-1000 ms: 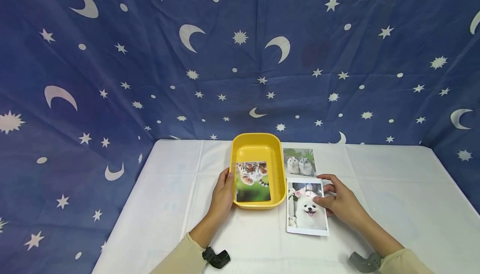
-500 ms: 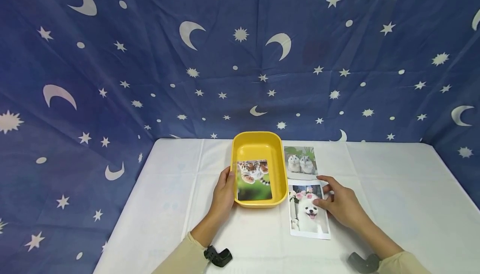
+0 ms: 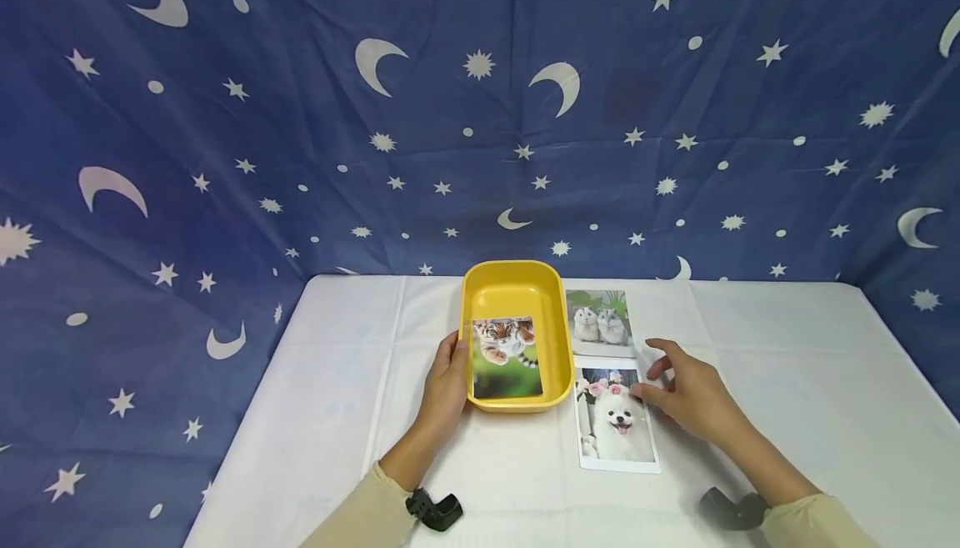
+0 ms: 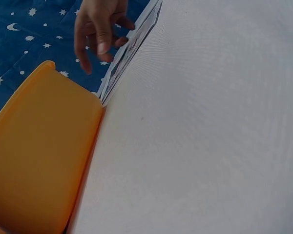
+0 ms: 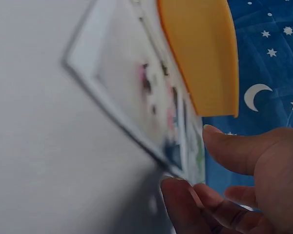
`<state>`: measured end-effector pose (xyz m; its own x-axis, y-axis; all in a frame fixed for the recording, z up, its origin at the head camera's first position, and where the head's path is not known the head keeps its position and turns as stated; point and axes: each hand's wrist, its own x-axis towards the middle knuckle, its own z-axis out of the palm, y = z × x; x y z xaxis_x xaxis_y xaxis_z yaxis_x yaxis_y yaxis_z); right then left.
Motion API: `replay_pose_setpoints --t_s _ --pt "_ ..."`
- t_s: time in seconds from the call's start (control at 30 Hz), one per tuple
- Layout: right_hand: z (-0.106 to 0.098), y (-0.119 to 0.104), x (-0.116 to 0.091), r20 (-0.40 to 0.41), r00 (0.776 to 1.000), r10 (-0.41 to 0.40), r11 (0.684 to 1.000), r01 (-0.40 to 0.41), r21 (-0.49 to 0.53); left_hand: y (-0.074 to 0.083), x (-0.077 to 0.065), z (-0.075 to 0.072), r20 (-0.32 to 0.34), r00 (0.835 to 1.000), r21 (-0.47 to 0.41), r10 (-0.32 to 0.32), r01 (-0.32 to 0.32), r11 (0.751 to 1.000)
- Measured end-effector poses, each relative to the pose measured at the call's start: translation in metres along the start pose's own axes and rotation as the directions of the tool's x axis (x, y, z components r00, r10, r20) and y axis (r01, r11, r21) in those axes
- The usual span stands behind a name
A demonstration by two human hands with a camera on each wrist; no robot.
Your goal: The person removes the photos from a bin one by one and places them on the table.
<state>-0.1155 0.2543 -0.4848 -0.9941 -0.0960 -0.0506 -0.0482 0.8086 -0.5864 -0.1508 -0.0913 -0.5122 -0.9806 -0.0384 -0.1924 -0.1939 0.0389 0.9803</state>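
My left hand (image 3: 445, 385) grips the left wall of a yellow plastic tray (image 3: 517, 298), thumb at the rim. Inside the tray lies a photo of a tiger cub (image 3: 506, 360). A white-bordered photo of a fluffy white dog (image 3: 617, 427) lies on the table right of the tray. Beside its upper right edge is my right hand (image 3: 693, 398), thumb and fingers spread apart. In the right wrist view the thumb (image 5: 234, 151) stands away from the dog photo (image 5: 132, 73), while the other fingertips are right at its corner. A photo of two hamsters (image 3: 602, 325) lies just beyond the dog photo.
A white cloth covers the table (image 3: 787, 381). Behind and to the left hangs a blue curtain (image 3: 450, 98) with moons and stars. Black wrist mounts (image 3: 435, 510) sit by both sleeves.
My right hand has let go of the dog photo and drawn slightly right, its thumb lifting off. The photo shifted slightly and now lies flat. My left hand keeps its grip on the tray.
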Motion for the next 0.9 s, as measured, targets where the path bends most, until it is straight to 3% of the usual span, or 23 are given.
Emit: replay_pose_setpoints --t_s 0.27,0.43,0.67,0.9 --pt "-0.017 -0.043 0.035 0.047 0.997 -0.054 0.986 0.046 0.157 0.002 0.0 0.0 -0.002 1.0 0.004 -0.004 0.004 1.0" --pt "-0.017 -0.076 0.068 0.105 0.983 -0.149 0.962 0.12 0.244 0.0 -0.001 0.0 -0.007 1.0 0.017 -0.003 0.003 1.0" --pt "-0.003 -0.118 0.116 0.194 0.941 -0.277 0.937 0.221 0.269 -0.001 -0.001 0.001 0.014 1.0 0.003 0.002 -0.002 1.0" --pt "0.023 -0.144 0.15 0.337 0.888 -0.313 0.924 0.203 0.323 0.001 -0.001 -0.002 0.009 1.0 0.008 0.003 -0.003 1.0"
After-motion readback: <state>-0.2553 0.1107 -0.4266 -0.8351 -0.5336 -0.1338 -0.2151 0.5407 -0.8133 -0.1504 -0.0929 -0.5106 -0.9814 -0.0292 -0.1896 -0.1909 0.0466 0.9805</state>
